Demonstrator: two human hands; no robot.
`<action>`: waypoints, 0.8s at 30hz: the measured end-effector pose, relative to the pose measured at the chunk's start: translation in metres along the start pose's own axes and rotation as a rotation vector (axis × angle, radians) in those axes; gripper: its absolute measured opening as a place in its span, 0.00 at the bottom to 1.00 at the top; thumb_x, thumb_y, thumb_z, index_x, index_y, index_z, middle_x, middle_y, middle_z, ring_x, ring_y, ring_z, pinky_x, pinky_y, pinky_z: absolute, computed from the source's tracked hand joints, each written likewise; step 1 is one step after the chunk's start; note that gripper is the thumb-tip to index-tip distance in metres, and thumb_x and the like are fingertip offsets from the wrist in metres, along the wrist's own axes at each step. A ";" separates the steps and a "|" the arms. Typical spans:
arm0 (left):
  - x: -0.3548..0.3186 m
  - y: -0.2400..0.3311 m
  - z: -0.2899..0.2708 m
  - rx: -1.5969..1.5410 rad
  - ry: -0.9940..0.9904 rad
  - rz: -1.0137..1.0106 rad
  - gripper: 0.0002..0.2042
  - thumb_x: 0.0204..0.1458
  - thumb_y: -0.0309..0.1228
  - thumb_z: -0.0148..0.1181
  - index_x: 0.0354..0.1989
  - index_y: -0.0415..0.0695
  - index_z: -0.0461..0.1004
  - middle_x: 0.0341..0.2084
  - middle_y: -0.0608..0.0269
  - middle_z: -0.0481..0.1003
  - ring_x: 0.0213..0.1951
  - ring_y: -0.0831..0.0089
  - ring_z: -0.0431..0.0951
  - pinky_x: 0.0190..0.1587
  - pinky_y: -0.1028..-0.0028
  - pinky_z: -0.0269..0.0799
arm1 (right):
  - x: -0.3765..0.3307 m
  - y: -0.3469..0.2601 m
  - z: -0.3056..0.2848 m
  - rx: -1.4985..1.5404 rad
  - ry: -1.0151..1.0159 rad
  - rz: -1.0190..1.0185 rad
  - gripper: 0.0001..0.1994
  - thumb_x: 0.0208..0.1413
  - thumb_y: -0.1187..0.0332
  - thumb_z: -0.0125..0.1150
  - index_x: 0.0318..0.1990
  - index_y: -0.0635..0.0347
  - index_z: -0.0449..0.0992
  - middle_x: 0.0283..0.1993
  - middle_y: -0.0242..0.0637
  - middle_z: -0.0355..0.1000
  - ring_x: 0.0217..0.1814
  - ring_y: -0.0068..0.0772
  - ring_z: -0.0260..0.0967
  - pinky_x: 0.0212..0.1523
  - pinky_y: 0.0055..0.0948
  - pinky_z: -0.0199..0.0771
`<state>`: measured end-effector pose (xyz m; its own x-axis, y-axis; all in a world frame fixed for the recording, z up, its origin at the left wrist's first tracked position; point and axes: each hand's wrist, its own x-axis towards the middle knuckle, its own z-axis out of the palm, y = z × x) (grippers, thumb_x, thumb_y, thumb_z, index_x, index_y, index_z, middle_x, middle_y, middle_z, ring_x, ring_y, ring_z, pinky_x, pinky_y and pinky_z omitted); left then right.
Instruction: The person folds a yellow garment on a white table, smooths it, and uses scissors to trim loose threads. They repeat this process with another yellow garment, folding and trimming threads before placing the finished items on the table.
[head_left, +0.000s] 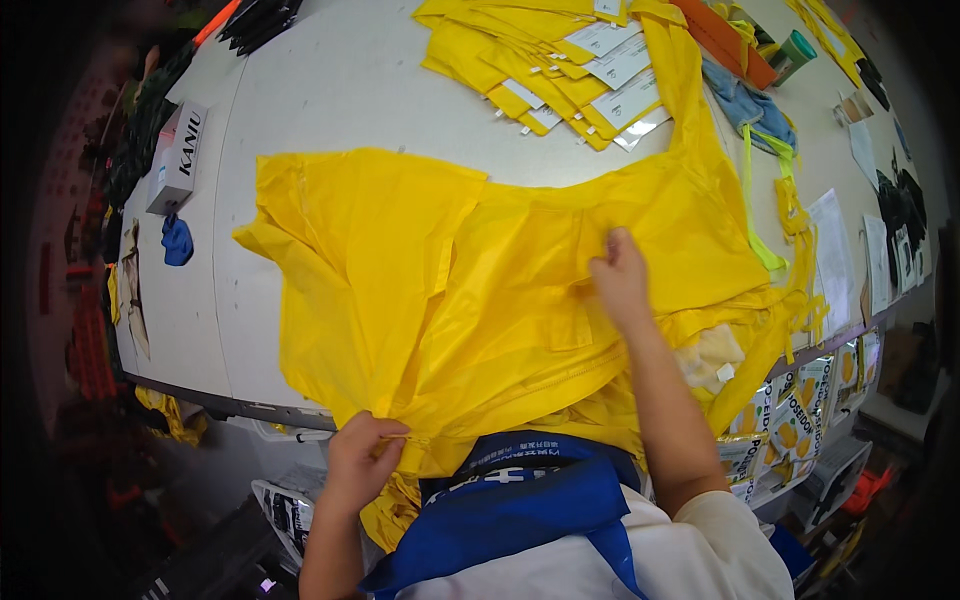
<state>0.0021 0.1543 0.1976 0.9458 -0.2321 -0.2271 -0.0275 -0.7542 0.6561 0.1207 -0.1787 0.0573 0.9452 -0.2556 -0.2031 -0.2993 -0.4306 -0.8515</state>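
Note:
A large yellow raincoat (520,260) of thin, shiny fabric lies spread and wrinkled over the table, with a sleeve-like part at the left and a pocket-like patch near the middle. Its near edge hangs over the table's front, against my body. My left hand (365,460) pinches the garment at that near edge, and folds fan out from the grip. Farther away and to the right, my right hand (622,280) rests on the raincoat with its fingers curled closed on the fabric; the fingertips are partly hidden.
Folded yellow garments with white cards (560,75) are piled at the far side of the table (300,80). To the left stand a white box (177,160) and a blue cloth bundle (177,240). Blue-grey cloth (745,100) and a green cup (795,55) lie far right; printed packages (795,415) sit below the right edge.

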 end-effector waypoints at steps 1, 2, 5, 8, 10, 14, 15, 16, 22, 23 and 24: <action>0.000 -0.002 -0.001 -0.015 0.024 -0.018 0.10 0.38 0.17 0.62 0.31 0.43 0.75 0.22 0.58 0.69 0.27 0.62 0.71 0.29 0.73 0.65 | -0.001 -0.006 -0.013 0.565 -0.035 0.072 0.13 0.42 0.81 0.52 0.39 0.64 0.65 0.40 0.44 0.70 0.40 0.37 0.71 0.41 0.32 0.72; 0.002 -0.007 -0.001 -0.032 0.051 -0.037 0.10 0.38 0.17 0.62 0.31 0.43 0.75 0.22 0.58 0.69 0.27 0.63 0.71 0.29 0.74 0.65 | -0.002 -0.017 -0.029 1.128 -0.069 0.144 0.15 0.43 0.83 0.50 0.42 0.64 0.66 0.42 0.42 0.71 0.43 0.35 0.72 0.43 0.29 0.73; 0.000 -0.013 0.000 -0.041 0.098 -0.057 0.11 0.38 0.16 0.62 0.32 0.42 0.75 0.23 0.58 0.69 0.27 0.64 0.70 0.30 0.74 0.65 | 0.005 -0.027 -0.069 1.210 -0.302 0.198 0.22 0.43 0.85 0.48 0.50 0.64 0.65 0.47 0.40 0.70 0.47 0.34 0.72 0.50 0.33 0.74; -0.002 -0.013 0.001 -0.044 0.124 -0.040 0.13 0.38 0.16 0.61 0.34 0.42 0.74 0.24 0.59 0.69 0.27 0.66 0.69 0.30 0.75 0.64 | 0.012 -0.028 -0.073 1.234 -0.322 0.191 0.21 0.44 0.85 0.49 0.50 0.65 0.64 0.48 0.41 0.69 0.48 0.36 0.71 0.51 0.35 0.74; -0.005 -0.022 0.000 -0.102 0.131 -0.074 0.13 0.38 0.16 0.61 0.35 0.42 0.74 0.24 0.60 0.68 0.27 0.68 0.68 0.30 0.76 0.63 | 0.018 -0.023 -0.074 1.218 -0.317 0.202 0.19 0.45 0.85 0.49 0.48 0.65 0.64 0.46 0.41 0.70 0.49 0.36 0.71 0.51 0.34 0.74; -0.002 -0.025 -0.006 -0.237 0.120 -0.142 0.14 0.38 0.15 0.60 0.35 0.42 0.73 0.25 0.63 0.66 0.28 0.73 0.66 0.31 0.78 0.61 | 0.026 -0.033 -0.072 1.199 -0.378 0.272 0.16 0.47 0.84 0.49 0.45 0.66 0.64 0.42 0.41 0.69 0.47 0.34 0.72 0.49 0.33 0.75; -0.001 -0.024 -0.009 -0.258 0.118 -0.144 0.14 0.38 0.14 0.60 0.35 0.41 0.73 0.26 0.64 0.66 0.29 0.74 0.66 0.32 0.78 0.60 | 0.030 -0.033 -0.071 1.174 -0.364 0.296 0.14 0.47 0.84 0.49 0.44 0.65 0.64 0.41 0.39 0.69 0.44 0.33 0.72 0.48 0.32 0.75; 0.001 -0.024 -0.011 -0.278 0.118 -0.147 0.14 0.38 0.14 0.60 0.35 0.41 0.72 0.26 0.64 0.65 0.29 0.74 0.65 0.32 0.79 0.60 | 0.034 -0.033 -0.069 1.148 -0.353 0.319 0.13 0.48 0.84 0.49 0.42 0.64 0.64 0.39 0.38 0.68 0.41 0.32 0.71 0.47 0.31 0.75; 0.019 -0.022 -0.026 -0.262 0.156 -0.047 0.14 0.40 0.14 0.57 0.38 0.39 0.72 0.30 0.65 0.67 0.33 0.76 0.66 0.37 0.80 0.61 | 0.046 -0.036 -0.061 1.194 -0.155 0.305 0.05 0.56 0.72 0.52 0.32 0.55 0.63 0.26 0.28 0.60 0.27 0.24 0.61 0.36 0.23 0.69; 0.023 -0.021 -0.033 -0.301 0.167 -0.049 0.14 0.42 0.14 0.56 0.39 0.39 0.72 0.31 0.65 0.67 0.35 0.76 0.66 0.39 0.80 0.61 | 0.049 -0.034 -0.063 1.267 -0.154 0.283 0.06 0.58 0.68 0.52 0.30 0.54 0.63 0.25 0.27 0.58 0.26 0.23 0.59 0.34 0.22 0.67; 0.029 -0.018 -0.043 -0.340 0.176 -0.051 0.13 0.43 0.14 0.55 0.40 0.38 0.71 0.32 0.65 0.68 0.36 0.76 0.67 0.41 0.80 0.61 | 0.046 -0.034 -0.075 1.198 -0.088 0.223 0.08 0.59 0.63 0.52 0.30 0.52 0.63 0.24 0.25 0.57 0.24 0.21 0.55 0.31 0.20 0.63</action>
<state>0.0434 0.1878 0.2099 0.9851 -0.0681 -0.1577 0.1017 -0.5086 0.8550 0.1645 -0.2403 0.1131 0.9081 -0.1422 -0.3940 -0.1907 0.6970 -0.6912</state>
